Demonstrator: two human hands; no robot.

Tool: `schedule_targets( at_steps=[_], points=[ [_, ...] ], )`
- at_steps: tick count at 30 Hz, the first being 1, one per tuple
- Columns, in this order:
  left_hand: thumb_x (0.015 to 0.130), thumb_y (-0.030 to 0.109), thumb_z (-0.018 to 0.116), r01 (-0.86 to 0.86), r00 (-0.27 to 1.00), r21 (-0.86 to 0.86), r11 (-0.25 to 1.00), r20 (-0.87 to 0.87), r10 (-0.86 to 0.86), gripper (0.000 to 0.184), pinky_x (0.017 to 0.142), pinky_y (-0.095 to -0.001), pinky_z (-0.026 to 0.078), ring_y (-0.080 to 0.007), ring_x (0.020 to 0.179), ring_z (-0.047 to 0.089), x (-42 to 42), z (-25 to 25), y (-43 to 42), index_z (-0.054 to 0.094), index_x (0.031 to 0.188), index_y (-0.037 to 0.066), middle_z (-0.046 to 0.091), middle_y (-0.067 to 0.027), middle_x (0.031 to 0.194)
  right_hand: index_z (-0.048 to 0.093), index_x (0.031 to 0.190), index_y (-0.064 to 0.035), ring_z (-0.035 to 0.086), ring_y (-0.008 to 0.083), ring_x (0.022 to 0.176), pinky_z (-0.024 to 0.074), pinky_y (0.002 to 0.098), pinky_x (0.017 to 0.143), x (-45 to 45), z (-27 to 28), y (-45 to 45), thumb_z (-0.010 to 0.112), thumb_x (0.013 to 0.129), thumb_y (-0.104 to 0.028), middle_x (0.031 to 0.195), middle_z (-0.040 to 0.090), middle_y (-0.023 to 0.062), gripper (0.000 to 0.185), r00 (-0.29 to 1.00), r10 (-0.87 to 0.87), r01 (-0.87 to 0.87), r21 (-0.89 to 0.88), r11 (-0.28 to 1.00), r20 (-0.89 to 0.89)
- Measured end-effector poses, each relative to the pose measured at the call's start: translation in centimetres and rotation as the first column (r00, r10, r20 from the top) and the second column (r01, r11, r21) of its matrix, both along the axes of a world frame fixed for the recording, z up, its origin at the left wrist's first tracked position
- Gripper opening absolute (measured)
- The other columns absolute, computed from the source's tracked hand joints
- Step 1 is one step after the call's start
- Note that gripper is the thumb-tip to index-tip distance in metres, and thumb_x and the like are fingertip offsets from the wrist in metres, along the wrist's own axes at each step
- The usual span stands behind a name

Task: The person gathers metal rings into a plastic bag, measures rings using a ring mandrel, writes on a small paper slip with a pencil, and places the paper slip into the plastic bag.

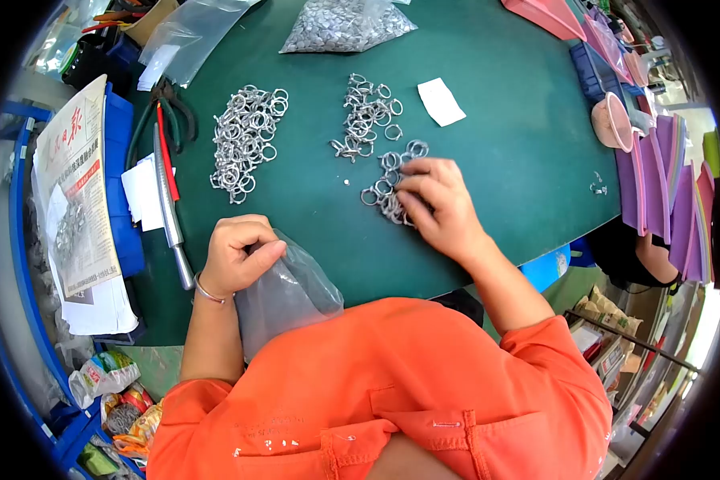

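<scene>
My left hand [240, 252] is closed on the top edge of a clear plastic bag [288, 300], which hangs at the table's front edge against my orange clothing. My right hand [440, 204] reaches over a small cluster of silver metal rings [388, 182]. Its fingers are bent and somewhat apart, with the tips touching the rings and slightly blurred. Some rings are hidden beneath that hand. Just beyond lies a second group of rings [368, 112]. A larger heap of rings [248, 140] sits to the left, apart from both hands.
A bag of small grey pieces [348, 28] lies at the back of the green table [504, 152]. White paper [441, 102] is right of the rings. Pliers [164, 116] and a tapered metal rod [170, 212] lie left. Pink baskets [612, 120] and purple foam sheets [652, 180] line the right edge.
</scene>
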State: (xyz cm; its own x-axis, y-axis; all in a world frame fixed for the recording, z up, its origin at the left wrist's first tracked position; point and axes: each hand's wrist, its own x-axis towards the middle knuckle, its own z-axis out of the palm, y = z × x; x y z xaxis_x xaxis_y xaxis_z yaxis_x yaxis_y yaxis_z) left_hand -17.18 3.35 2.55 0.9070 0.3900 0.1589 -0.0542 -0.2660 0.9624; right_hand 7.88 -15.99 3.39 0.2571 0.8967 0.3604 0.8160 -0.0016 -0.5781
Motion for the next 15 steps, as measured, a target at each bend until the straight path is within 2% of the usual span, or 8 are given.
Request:
schedule_targets(
  at_steps=[2,3,5,7,8,11,13,15],
  points=[
    [0.077,0.004,0.067,-0.009,1.000,0.005,1.000,0.007,0.009,0.012,0.045,-0.0251,0.031,-0.0098,0.050,0.045,0.0,0.0,0.1,0.063,0.067,-0.001,0.054,-0.0050,0.060,0.064,0.086,-0.0020,0.056,0.0319,0.093,0.0464,0.0392,0.081,0.5,-0.2,0.8,0.069,0.076,-0.003,0.100,0.062,0.0118,0.011,0.994,-0.102,0.103,0.044,0.994,-0.033],
    [0.077,0.004,0.067,-0.006,1.000,0.006,1.000,0.016,0.006,0.011,0.045,-0.0250,0.031,-0.0097,0.050,0.045,0.0,0.0,0.0,0.063,0.067,-0.001,0.054,-0.0049,0.060,0.065,0.088,-0.0027,0.056,0.0315,0.093,0.0460,0.0393,0.081,0.8,-0.2,0.9,0.069,0.076,-0.003,0.100,0.062,0.0111,0.012,0.990,-0.138,0.139,0.082,0.987,-0.018],
    [0.077,0.003,0.067,-0.015,1.000,0.004,1.000,0.024,0.015,0.011,0.045,-0.0250,0.031,-0.0096,0.050,0.045,0.0,0.1,-0.1,0.063,0.068,-0.001,0.054,-0.0048,0.060,0.065,0.092,-0.0043,0.057,0.0307,0.094,0.0443,0.0399,0.083,0.5,1.0,0.7,0.072,0.075,-0.006,0.102,0.062,0.0097,0.018,0.996,-0.063,0.059,0.074,0.996,0.060],
    [0.077,0.003,0.067,0.003,1.000,-0.009,1.000,0.003,-0.003,0.011,0.045,-0.0249,0.031,-0.0093,0.050,0.045,0.0,0.3,0.0,0.063,0.068,-0.001,0.055,-0.0044,0.060,0.066,0.096,-0.0070,0.057,0.0298,0.094,0.0423,0.0397,0.085,-1.3,2.4,0.4,0.074,0.073,-0.008,0.106,0.061,0.0080,0.024,0.994,0.040,-0.033,-0.067,0.997,0.105],
    [0.077,0.003,0.067,0.003,1.000,-0.009,1.000,0.000,-0.003,0.011,0.045,-0.0249,0.031,-0.0093,0.050,0.045,0.0,0.4,0.1,0.063,0.068,-0.001,0.055,-0.0044,0.060,0.066,0.097,-0.0089,0.057,0.0285,0.093,0.0413,0.0392,0.085,-2.0,2.1,0.3,0.075,0.071,-0.009,0.106,0.059,0.0074,0.028,0.981,0.036,-0.019,-0.089,0.996,0.192],
    [0.078,0.003,0.067,0.010,1.000,-0.017,1.000,0.000,-0.010,0.012,0.045,-0.0248,0.031,-0.0090,0.050,0.045,0.1,0.3,0.0,0.063,0.068,-0.001,0.055,-0.0039,0.060,0.066,0.095,-0.0094,0.058,0.0276,0.092,0.0413,0.0385,0.085,-1.3,0.1,-0.3,0.075,0.070,-0.009,0.102,0.059,0.0080,0.027,0.987,0.025,-0.014,-0.069,0.998,0.162],
    [0.078,0.004,0.067,0.012,0.999,-0.033,0.999,0.031,-0.011,0.012,0.045,-0.0247,0.031,-0.0087,0.050,0.044,0.1,0.2,0.1,0.063,0.068,-0.001,0.055,-0.0037,0.060,0.065,0.094,-0.0077,0.059,0.0263,0.089,0.0451,0.0363,0.082,-0.7,0.1,-0.1,0.074,0.071,-0.003,0.099,0.059,0.0101,0.026,0.988,0.024,-0.024,-0.004,1.000,0.155],
    [0.078,0.006,0.066,0.007,1.000,-0.020,1.000,0.006,-0.007,0.013,0.047,-0.0251,0.033,-0.0100,0.051,0.046,0.2,0.4,0.2,0.063,0.067,0.000,0.055,-0.0043,0.059,0.064,0.094,-0.0051,0.059,0.0247,0.087,0.0485,0.0320,0.075,-0.6,0.4,0.2,0.070,0.073,0.004,0.097,0.059,0.0118,0.023,0.975,-0.138,0.153,0.075,0.985,-0.173]
  ],
)
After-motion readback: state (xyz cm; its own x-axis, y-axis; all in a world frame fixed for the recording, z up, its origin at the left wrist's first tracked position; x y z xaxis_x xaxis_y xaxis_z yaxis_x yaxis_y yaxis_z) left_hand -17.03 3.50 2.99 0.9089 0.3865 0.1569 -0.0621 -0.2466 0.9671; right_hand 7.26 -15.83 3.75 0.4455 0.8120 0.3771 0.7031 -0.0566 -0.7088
